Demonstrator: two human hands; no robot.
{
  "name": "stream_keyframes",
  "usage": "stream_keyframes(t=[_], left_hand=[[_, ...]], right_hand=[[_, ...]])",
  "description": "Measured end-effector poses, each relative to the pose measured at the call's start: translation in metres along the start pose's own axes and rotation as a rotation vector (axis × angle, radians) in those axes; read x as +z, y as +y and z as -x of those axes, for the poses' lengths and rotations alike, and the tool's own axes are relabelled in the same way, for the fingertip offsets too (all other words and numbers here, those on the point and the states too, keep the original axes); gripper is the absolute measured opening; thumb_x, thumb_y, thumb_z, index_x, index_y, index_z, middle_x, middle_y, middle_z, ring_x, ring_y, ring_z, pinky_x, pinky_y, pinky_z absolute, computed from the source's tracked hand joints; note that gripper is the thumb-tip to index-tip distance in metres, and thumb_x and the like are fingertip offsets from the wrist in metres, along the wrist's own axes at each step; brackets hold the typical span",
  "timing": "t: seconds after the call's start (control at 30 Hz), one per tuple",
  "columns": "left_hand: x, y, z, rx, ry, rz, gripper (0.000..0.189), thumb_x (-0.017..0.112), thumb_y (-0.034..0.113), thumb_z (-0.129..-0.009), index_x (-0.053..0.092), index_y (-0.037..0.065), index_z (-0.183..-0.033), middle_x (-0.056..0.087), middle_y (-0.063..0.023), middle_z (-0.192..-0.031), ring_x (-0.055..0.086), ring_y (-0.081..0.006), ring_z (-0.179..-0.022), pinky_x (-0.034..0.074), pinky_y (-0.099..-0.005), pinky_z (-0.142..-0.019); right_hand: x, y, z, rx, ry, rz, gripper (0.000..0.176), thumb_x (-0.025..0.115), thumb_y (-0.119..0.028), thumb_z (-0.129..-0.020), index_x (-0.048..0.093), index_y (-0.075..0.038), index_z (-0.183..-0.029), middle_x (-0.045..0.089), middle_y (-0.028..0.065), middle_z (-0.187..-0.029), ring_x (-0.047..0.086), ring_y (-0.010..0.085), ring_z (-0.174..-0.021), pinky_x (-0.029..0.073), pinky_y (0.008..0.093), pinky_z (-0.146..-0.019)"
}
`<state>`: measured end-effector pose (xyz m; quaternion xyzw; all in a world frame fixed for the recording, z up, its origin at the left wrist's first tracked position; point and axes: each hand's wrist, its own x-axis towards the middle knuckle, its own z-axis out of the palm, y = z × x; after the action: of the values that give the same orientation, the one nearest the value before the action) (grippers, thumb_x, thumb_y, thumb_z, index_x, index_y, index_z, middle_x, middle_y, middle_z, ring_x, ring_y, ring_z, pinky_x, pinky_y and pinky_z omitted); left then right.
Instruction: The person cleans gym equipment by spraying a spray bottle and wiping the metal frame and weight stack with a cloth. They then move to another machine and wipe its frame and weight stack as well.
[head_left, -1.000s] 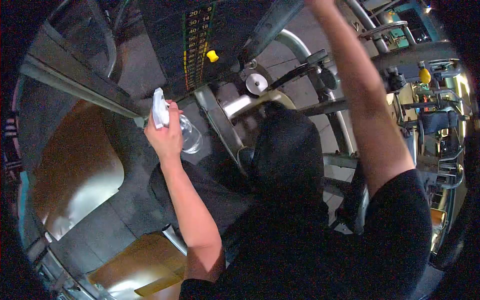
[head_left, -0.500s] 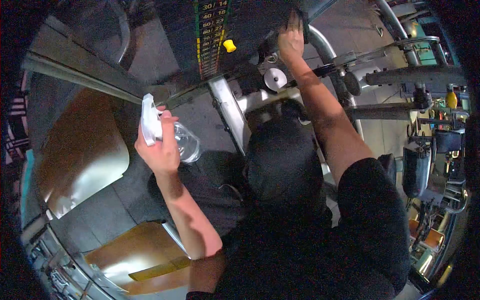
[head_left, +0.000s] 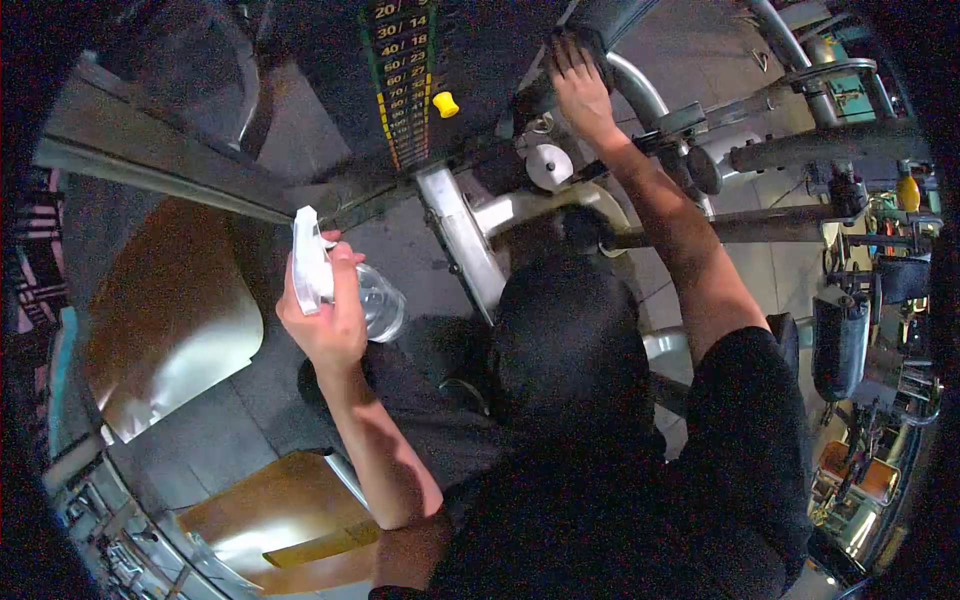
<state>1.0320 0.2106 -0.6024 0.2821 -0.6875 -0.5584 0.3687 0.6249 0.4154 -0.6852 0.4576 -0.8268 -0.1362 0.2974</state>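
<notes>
A clear spray bottle point(head_left: 380, 303) with a white trigger head is held in my left hand point(head_left: 335, 305), whose fingers wrap round its neck. At the upper middle, my right hand point(head_left: 583, 92) reaches out with its palm down on a dark cloth or pad point(head_left: 603, 70) by the machine frame; its fingertips are in shadow. Left of that hand is a numbered weight scale point(head_left: 405, 80) with a yellow knob point(head_left: 446, 104) beside it. A pale round disc point(head_left: 548, 166) lies just below the right hand.
A light metal beam point(head_left: 462, 240) runs down the middle. Curved silver tubes and padded bars point(head_left: 785, 222) fill the right side. Brown glossy panels point(head_left: 175, 320) are at the left, and more equipment stands at the far right.
My right hand has moved slightly left and down in the view. The spray bottle and my left hand sit a little lower. The whole view has shifted slightly.
</notes>
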Motion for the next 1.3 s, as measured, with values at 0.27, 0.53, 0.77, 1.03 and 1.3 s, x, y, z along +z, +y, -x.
stream_keyframes(t=[0.27, 0.53, 0.77, 1.03, 1.3], left_hand=[[0.012, -0.004, -0.007, -0.007, -0.078, -0.051, 0.020, 0.066, 0.011, -0.097, 0.066, -0.004, -0.111, 0.071, -0.0061, -0.085, 0.067, -0.0108, -0.078, 0.051, -0.0249, -0.069], [0.032, -0.029, -0.007, -0.072, -0.182, -0.137, 0.022, 0.071, 0.021, -0.095, 0.070, 0.003, -0.107, 0.073, -0.0059, -0.081, 0.066, -0.0098, -0.072, 0.053, -0.0280, -0.068], [0.098, -0.040, 0.005, 0.096, -0.401, -0.138, 0.023, 0.071, 0.024, -0.091, 0.069, 0.004, -0.101, 0.072, -0.0195, -0.080, 0.074, -0.0349, -0.074, 0.056, -0.0415, -0.066], [0.154, -0.053, 0.021, -0.060, -0.524, -0.084, 0.031, 0.069, 0.032, -0.092, 0.064, 0.001, -0.094, 0.070, -0.0238, -0.078, 0.070, -0.0452, -0.076, 0.054, -0.0497, -0.067], [0.219, -0.078, -0.025, 0.148, -0.627, -0.342, 0.041, 0.066, 0.040, -0.091, 0.067, -0.001, -0.093, 0.070, -0.0288, -0.085, 0.069, -0.0477, -0.082, 0.054, -0.0535, -0.075]], right_hand=[[0.004, -0.030, 0.064, 0.593, -0.252, -0.833, 0.029, 0.054, -0.012, -0.096, 0.058, -0.002, -0.123, 0.062, 0.0272, -0.121, 0.063, 0.0407, -0.111, 0.049, 0.0500, -0.093], [0.023, -0.101, 0.171, 1.697, -0.046, -2.330, 0.047, 0.056, -0.047, -0.103, 0.064, -0.005, -0.124, 0.073, 0.0136, -0.110, 0.069, 0.0351, -0.099, 0.053, 0.0512, -0.089], [-0.045, -0.111, 0.186, 1.479, -0.106, -2.660, 0.044, 0.055, -0.035, -0.105, 0.060, 0.001, -0.131, 0.072, 0.0133, -0.119, 0.070, 0.0280, -0.108, 0.057, 0.0416, -0.095], [-0.056, -0.100, 0.160, 1.637, 0.011, -2.400, 0.039, 0.063, -0.024, -0.101, 0.060, 0.001, -0.130, 0.070, 0.0146, -0.123, 0.070, 0.0286, -0.108, 0.055, 0.0451, -0.096], [-0.028, -0.113, 0.201, 1.514, 0.065, -2.450, 0.029, 0.061, -0.017, -0.098, 0.063, 0.000, -0.123, 0.070, 0.0118, -0.115, 0.070, 0.0254, -0.098, 0.058, 0.0401, -0.089]])
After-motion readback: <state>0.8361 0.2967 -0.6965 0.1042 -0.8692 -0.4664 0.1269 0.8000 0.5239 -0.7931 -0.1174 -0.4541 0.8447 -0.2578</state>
